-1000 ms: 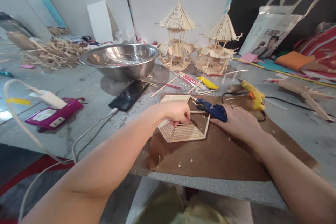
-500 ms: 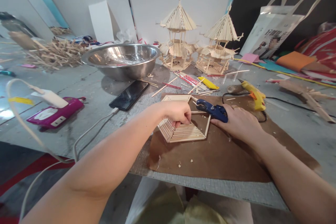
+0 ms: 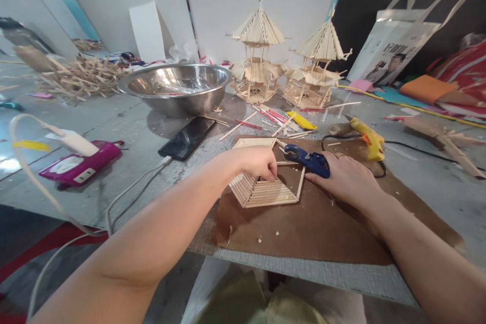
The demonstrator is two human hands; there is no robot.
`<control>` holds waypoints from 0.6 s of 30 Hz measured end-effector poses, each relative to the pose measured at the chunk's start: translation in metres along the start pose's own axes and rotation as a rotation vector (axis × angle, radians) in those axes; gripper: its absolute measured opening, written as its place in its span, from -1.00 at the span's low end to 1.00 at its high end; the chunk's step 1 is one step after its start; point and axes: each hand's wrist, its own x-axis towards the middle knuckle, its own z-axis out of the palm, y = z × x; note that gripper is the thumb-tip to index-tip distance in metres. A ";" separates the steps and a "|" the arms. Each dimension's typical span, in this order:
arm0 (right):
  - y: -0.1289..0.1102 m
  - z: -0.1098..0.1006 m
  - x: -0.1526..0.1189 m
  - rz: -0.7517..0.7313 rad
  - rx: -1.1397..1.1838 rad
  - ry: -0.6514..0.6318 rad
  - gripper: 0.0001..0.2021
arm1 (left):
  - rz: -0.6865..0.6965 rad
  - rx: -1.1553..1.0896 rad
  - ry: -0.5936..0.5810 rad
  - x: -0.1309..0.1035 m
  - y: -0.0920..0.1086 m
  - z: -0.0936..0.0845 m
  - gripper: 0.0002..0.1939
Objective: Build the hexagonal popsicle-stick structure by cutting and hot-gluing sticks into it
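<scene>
Resting on the brown mat, a panel of thin wooden sticks [image 3: 271, 194] forms a many-sided frame, with rows of sticks filling its near and left parts. My left hand [image 3: 261, 162] is over the middle of this frame, its fingers curled and pinched together; whatever lies between the fingertips is hidden. At the frame's right side, my right hand [image 3: 343, 174] is wrapped round a pair of blue cutters [image 3: 307, 159]. The head of the cutters points left, above the frame's far right edge.
Behind the brown mat [image 3: 304, 238] lie loose sticks and a yellow utility knife [image 3: 301, 120]. A yellow glue gun [image 3: 366, 136] is at right. Two stick pagodas [image 3: 258, 35], a steel bowl [image 3: 176, 88], a phone [image 3: 188, 137] and a purple power strip [image 3: 79, 162] stand around.
My left hand's fingers have shifted slightly over the frame, with the fingertips less visible now. My right hand and the blue cutters stay in place.
</scene>
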 end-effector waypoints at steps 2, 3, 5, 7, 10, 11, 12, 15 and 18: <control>0.000 0.000 0.000 -0.002 0.001 -0.001 -0.42 | 0.002 0.001 -0.027 -0.001 0.000 0.000 -0.75; 0.000 0.000 -0.001 -0.005 0.001 0.003 -0.42 | 0.011 0.002 -0.041 -0.002 0.001 0.000 -0.75; 0.000 0.000 -0.001 -0.012 0.003 0.012 -0.43 | 0.037 0.011 -0.059 -0.003 0.001 -0.002 -0.74; 0.000 0.000 -0.001 -0.013 0.006 0.012 -0.44 | 0.054 0.020 -0.071 -0.005 0.002 -0.003 -0.74; 0.000 0.000 -0.001 -0.008 0.008 0.004 -0.44 | 0.046 0.015 -0.087 -0.006 0.002 -0.005 -0.75; 0.000 0.000 -0.001 -0.006 0.006 0.004 -0.44 | 0.042 0.009 -0.090 -0.006 0.002 -0.005 -0.75; 0.000 0.000 -0.001 -0.004 0.005 0.003 -0.44 | 0.041 0.000 -0.091 -0.006 0.002 -0.006 -0.75; 0.000 0.000 -0.001 0.000 0.002 -0.001 -0.43 | 0.052 -0.027 -0.085 -0.004 0.001 -0.005 -0.76; 0.000 0.000 -0.001 -0.001 0.000 -0.007 -0.44 | 0.041 -0.043 -0.089 -0.003 0.001 -0.004 -0.77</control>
